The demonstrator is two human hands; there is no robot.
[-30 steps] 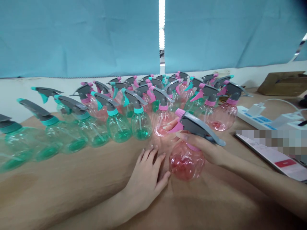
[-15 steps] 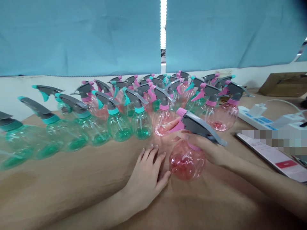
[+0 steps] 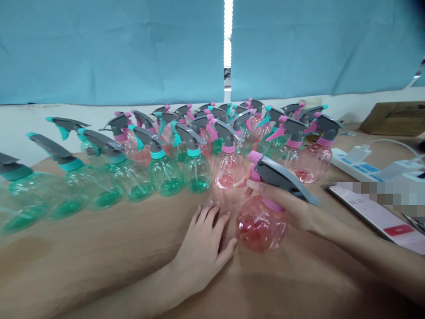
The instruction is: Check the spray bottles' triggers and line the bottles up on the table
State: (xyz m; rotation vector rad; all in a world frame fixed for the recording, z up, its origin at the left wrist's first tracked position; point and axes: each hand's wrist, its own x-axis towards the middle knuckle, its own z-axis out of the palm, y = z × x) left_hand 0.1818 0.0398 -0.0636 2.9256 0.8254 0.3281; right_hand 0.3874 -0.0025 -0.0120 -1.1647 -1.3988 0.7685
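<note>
My right hand (image 3: 279, 195) is wrapped round the neck and trigger of a pink spray bottle (image 3: 260, 226), with a grey head and a pink nozzle pointing up and left. The bottle leans slightly; whether its base touches the table cannot be made out. Flat on the table, just left of that bottle, lies my left hand (image 3: 206, 239), fingers apart and holding nothing. Beyond the hands stand another pink spray bottle (image 3: 229, 170) and a green spray bottle (image 3: 197, 173) with a turquoise collar.
Several more green bottles (image 3: 168, 175) and pink bottles (image 3: 315, 159) crowd the back and left of the wooden table (image 3: 116, 248). On the right are a phone (image 3: 372, 217), a white power strip (image 3: 355, 166) with plugs, and a brown box (image 3: 392, 118). A blue curtain (image 3: 133, 48) hangs behind.
The pink spray bottle in my right hand has shifted very slightly right and down, its trigger seemingly pulled closer to the neck. My left hand stays in place.
</note>
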